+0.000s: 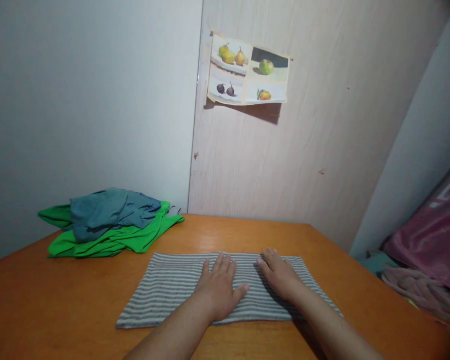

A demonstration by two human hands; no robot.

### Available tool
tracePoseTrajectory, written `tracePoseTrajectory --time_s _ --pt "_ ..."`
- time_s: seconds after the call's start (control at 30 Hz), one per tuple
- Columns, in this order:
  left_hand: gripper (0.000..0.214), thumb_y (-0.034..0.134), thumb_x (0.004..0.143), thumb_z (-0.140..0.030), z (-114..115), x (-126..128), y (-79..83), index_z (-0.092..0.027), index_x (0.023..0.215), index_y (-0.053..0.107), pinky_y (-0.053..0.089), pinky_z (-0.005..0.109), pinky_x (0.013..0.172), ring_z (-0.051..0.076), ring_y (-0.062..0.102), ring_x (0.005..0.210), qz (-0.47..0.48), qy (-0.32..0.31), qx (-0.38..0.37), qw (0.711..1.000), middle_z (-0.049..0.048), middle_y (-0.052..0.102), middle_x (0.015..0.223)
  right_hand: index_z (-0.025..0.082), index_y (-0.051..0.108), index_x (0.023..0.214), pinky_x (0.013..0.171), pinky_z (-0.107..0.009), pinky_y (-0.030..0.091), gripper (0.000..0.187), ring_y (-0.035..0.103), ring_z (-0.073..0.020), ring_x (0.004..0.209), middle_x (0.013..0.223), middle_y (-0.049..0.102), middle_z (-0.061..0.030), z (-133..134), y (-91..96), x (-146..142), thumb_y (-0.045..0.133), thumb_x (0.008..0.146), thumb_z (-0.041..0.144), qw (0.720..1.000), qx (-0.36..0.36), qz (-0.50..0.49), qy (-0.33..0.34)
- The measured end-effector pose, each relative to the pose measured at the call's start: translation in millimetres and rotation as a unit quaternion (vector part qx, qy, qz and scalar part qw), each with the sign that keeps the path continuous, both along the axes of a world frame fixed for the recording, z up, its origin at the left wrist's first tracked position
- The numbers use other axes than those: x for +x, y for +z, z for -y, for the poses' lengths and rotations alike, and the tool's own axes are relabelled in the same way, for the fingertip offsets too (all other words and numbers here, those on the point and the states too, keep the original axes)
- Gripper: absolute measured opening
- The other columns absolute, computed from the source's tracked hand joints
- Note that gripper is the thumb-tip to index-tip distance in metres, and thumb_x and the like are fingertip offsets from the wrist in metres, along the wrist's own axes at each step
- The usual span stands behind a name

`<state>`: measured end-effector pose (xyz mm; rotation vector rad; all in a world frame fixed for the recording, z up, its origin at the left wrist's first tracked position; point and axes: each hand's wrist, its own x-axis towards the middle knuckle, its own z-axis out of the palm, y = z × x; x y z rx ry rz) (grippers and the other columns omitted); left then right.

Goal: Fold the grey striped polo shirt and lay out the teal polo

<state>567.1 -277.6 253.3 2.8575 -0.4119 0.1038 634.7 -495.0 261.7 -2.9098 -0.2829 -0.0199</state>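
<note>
Head view takes in, largest first, a pale wall [97, 110] on the left and a wood-grained panel [262, 170] to its right, rising behind an orange-brown tabletop [78, 300]. Nearer and central on that surface is the striped cloth [172, 285], laid out as a flat, wide rectangle, its long edges running left to right; lying squarely before the person, it falls within easy reach of both arms. A rumpled heap sits at the far left, blue-grey fabric [108, 210] over bright green fabric [105, 246], probably kept aside so that it does not crowd the cloth. On the panel hangs a sheet of fruit pictures [243, 92], apart from the handling below. Smaller still, the left hand [218, 290] rests palm down near the cloth's middle, its fingers [220, 262] spread and thumb out to the right, gripping nothing; the broad contact likely steadies the fabric. The right hand [281, 277] reaches to the far edge, right of centre, its fingers extended and pinching nothing; whether its whole palm touches cannot be told.
</note>
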Motion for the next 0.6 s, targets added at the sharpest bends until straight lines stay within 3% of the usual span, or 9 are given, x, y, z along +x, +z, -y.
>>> tracePoseTrajectory --time_s 0.1,0.2,0.6 --pt "0.087 0.011 0.093 -0.074 0.4 -0.4 0.8 -0.018 0.156 0.033 0.004 0.065 0.120 0.030 0.009 0.154 0.001 -0.002 -0.002 1.000 0.0116 0.020 0.165 0.012 0.032 0.156 0.123 -0.047 0.013 0.073 0.014 -0.0252 0.153 0.164 0.024 -0.0084 -13.7 -1.1 -5.4 0.017 0.101 0.057 0.996 0.045 0.017 0.072" --pt "0.086 0.011 0.094 -0.073 0.5 0.5 -0.8 -0.018 0.156 0.034 0.004 0.065 0.120 0.030 0.008 0.154 0.002 -0.001 -0.004 1.000 0.0111 0.021 0.165 0.011 0.034 0.156 0.124 -0.046 0.010 0.073 0.014 -0.0255 0.153 0.164 0.025 -0.0091 -23.2 -5.9 -13.9 0.017 0.101 0.057 0.993 0.045 0.007 0.111" --pt "0.086 0.021 0.092 -0.075 0.0 -3.6 6.2 -0.019 0.157 0.031 0.003 0.063 0.121 0.029 0.006 0.155 -0.026 -0.006 -0.035 0.999 0.0098 0.017 0.166 0.021 0.030 0.157 0.122 -0.056 0.011 0.074 0.010 -0.0288 0.154 0.166 0.020 -0.0071 -23.0 -15.5 -13.3 0.019 0.099 0.065 0.993 -0.033 0.014 0.110"
